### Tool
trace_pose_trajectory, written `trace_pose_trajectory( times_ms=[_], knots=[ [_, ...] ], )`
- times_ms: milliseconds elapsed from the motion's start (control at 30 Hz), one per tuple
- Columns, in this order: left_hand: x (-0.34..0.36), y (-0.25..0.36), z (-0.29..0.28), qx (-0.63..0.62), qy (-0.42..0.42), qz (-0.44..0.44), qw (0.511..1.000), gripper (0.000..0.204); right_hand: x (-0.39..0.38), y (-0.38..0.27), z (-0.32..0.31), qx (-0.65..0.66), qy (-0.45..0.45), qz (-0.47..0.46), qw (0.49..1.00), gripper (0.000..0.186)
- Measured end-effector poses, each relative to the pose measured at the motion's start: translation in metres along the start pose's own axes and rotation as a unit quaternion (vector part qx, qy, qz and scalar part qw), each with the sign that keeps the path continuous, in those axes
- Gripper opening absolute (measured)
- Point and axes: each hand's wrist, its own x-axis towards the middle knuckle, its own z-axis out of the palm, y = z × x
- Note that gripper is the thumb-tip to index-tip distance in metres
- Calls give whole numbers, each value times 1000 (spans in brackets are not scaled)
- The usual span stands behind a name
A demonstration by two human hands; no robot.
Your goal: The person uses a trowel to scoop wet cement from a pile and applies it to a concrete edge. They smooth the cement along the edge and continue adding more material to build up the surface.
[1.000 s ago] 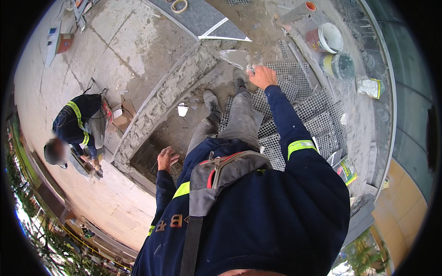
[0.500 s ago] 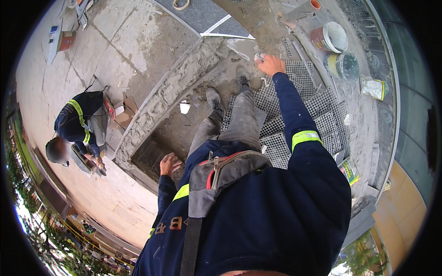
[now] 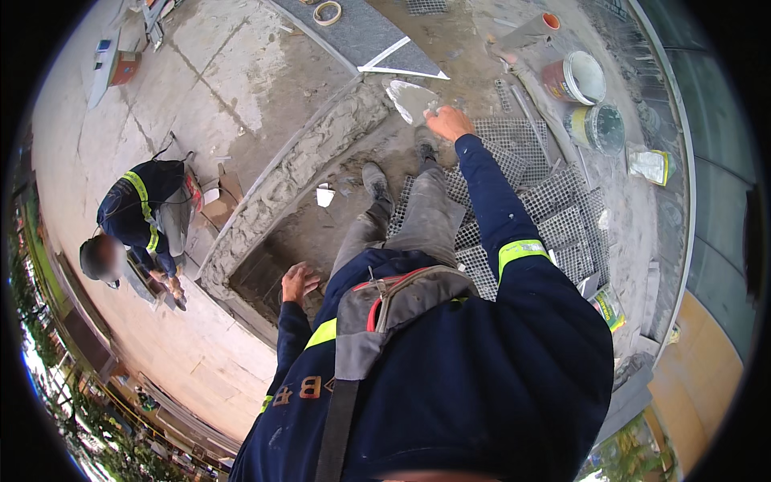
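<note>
My right hand (image 3: 450, 123) is closed round the handle of a pointed trowel (image 3: 412, 98). Pale wet mortar edges the blade, which is over or against the far end of a rough mortar bed (image 3: 305, 153); contact is unclear. Just beyond lies a dark grey slab (image 3: 361, 36) with white strips along its corner. My left hand (image 3: 299, 283) hangs beside my waist, empty, with loosely bent fingers apart. It is nearest to the dark recess (image 3: 261, 269) inside the mortar border.
Grey grid mats (image 3: 514, 145) lie right of my boots. Two buckets (image 3: 585, 78) (image 3: 604, 128) and a bag (image 3: 649, 166) stand beyond them. A tape roll (image 3: 327, 13) rests on the slab. At left, a co-worker (image 3: 144, 201) bends over the paving.
My right hand has swung left with the trowel, bringing the blade over the mortar's far end, its face more visible. My left hand stays by my waist. The view has shifted slightly.
</note>
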Motion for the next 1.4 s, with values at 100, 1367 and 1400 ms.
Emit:
trace_pose_trajectory(
  times_ms=[100,1367,1400],
  knots=[
    [-4,-4,-3,-13,19,-13,1000,47,-4,-19,-9,18,-56,-17,998,51],
    [-6,19,-15,38,21,-5,999,45,5,79,-25,-143,121,-107,976,46],
    [-7,17,-15,38,22,-13,999,45,-3,79,-19,-132,125,-107,978,46]
  ],
)
